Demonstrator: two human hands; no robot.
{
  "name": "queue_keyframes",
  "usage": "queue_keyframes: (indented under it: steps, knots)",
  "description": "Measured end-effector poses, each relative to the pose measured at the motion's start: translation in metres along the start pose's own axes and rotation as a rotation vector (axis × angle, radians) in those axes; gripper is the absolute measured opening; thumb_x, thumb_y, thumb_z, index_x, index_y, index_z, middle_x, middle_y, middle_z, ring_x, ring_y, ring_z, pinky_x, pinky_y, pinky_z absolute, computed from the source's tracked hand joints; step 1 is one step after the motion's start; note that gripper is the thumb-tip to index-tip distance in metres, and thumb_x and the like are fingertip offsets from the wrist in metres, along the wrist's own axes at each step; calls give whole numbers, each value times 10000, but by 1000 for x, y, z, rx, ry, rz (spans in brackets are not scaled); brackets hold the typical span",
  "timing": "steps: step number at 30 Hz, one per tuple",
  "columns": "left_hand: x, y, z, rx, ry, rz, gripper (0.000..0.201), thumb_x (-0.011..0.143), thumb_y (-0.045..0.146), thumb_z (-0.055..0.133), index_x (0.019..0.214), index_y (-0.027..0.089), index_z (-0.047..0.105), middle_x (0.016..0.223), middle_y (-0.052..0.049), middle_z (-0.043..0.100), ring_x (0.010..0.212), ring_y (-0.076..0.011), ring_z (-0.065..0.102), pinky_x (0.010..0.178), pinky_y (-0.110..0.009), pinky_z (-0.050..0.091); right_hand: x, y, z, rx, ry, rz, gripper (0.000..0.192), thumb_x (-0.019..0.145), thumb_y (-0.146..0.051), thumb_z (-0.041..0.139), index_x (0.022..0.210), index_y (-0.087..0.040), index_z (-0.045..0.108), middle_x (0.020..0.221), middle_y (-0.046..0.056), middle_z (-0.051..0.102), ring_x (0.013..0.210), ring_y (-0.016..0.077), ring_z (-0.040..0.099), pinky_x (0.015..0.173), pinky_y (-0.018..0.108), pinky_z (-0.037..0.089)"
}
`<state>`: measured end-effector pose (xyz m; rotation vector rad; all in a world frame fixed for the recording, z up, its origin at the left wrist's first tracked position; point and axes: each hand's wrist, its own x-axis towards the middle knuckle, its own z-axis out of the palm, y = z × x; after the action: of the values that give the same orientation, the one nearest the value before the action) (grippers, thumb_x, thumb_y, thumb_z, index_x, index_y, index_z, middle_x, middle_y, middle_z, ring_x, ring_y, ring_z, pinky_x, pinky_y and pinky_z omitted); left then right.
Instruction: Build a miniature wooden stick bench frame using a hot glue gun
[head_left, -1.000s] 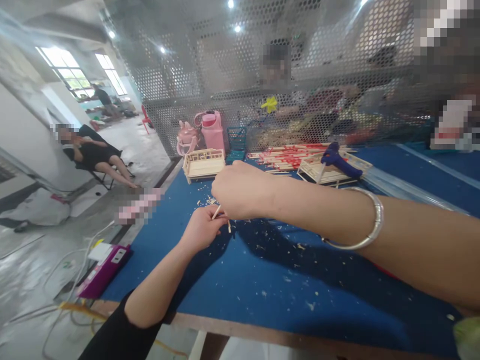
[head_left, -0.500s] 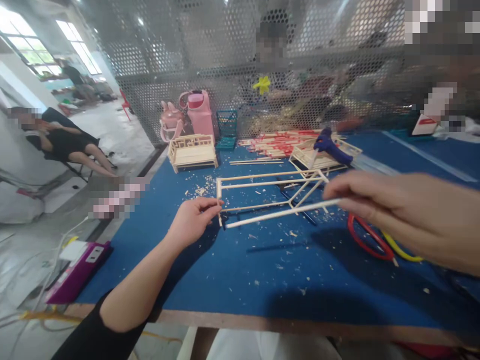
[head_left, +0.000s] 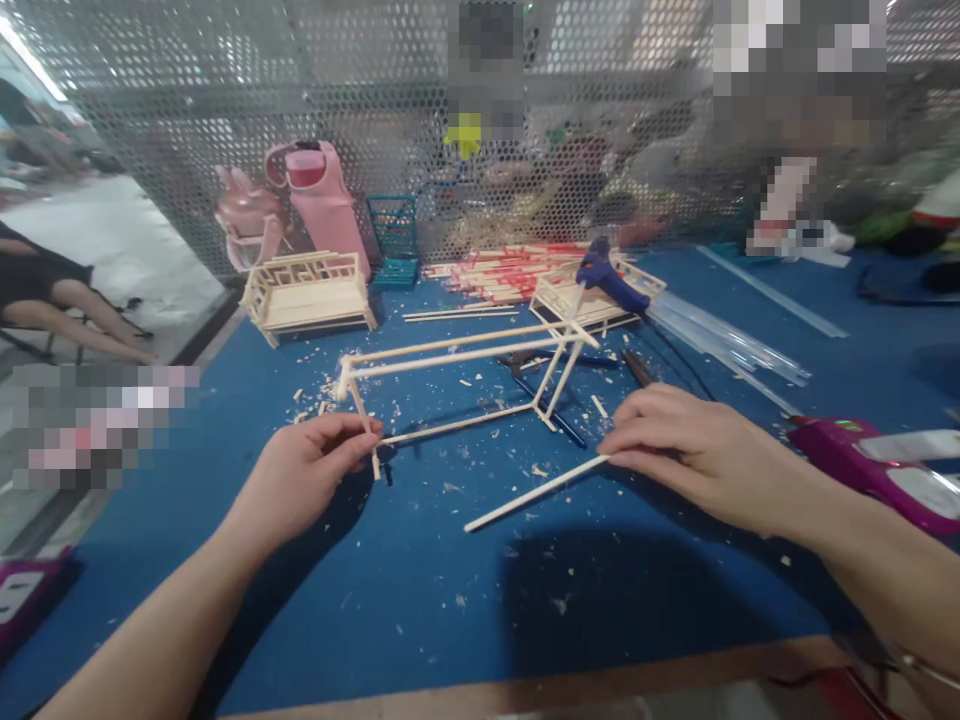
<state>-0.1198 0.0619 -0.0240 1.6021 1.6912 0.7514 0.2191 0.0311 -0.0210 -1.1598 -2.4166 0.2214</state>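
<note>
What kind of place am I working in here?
Likely a craft workshop: a blue worktable with a stick frame, finished miniature benches, a glue gun, and a perforated metal screen behind.

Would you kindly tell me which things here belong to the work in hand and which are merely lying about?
In hand:
left hand pinching the stick frame
right hand holding a loose stick

Lying about:
finished bench
glue gun
pink bottle
red-tipped sticks

We cannot make out the people behind the mesh screen (head_left: pixel 187 130); they are blurred. The purple device (head_left: pixel 877 470) runs off the right edge, and our right hand (head_left: pixel 697 450) hides the loose stick's (head_left: pixel 532 493) end.
</note>
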Motion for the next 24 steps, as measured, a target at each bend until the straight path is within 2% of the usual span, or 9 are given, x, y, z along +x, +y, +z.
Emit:
queue_keyframes:
  steps: [2, 4, 6, 11, 14, 24]
  knots:
    - [0, 0, 0, -39, -34, -6, 347, 602, 492, 658, 758, 189, 720, 589, -15, 647, 539, -150, 528, 562, -261, 429, 14, -3, -1, 20, -58, -54, 246, 904, -286, 464, 809, -229, 684, 776, 54, 640, 759, 179, 586, 691, 323, 462]
    - [0, -1, 0, -47, -45, -9, 336, 607, 485, 662, 756, 191, 722, 593, -18, 644, 545, -154, 535, 563, -263, 428, 24, -5, 1, 31, -78, -89, 254, 906, -287, 466, 807, -227, 691, 771, 52, 644, 753, 173, 583, 696, 318, 458]
    - [-1, -4, 0, -14, -38, 4, 307, 631, 463, 653, 757, 194, 729, 643, -24, 664, 569, -157, 545, 572, -263, 430, 29, -4, 8, 40, -41, -104, 250, 905, -285, 470, 817, -228, 697, 765, 49, 647, 747, 170, 584, 687, 311, 458]
    - [-3, -11, 2, 82, -84, 82, 260, 728, 395, 589, 810, 196, 735, 699, -9, 681, 614, -146, 556, 623, -259, 433, 27, -3, 37, -28, 149, -79, 242, 895, -282, 482, 819, -250, 710, 736, 43, 659, 696, 177, 580, 613, 305, 453]
    - [-4, -12, 5, 88, -95, 73, 276, 750, 388, 574, 844, 182, 732, 740, -17, 693, 633, -146, 560, 639, -264, 441, 25, -9, 52, -97, 205, -92, 246, 892, -282, 490, 808, -256, 719, 723, 40, 669, 673, 181, 581, 592, 309, 451]
    - [-6, -9, 7, 133, -78, 73, 264, 758, 367, 580, 872, 189, 737, 751, -16, 710, 617, -140, 575, 651, -266, 458, 22, -19, 64, -161, 219, -39, 253, 897, -273, 491, 849, -252, 738, 780, 42, 679, 686, 162, 628, 537, 269, 439]
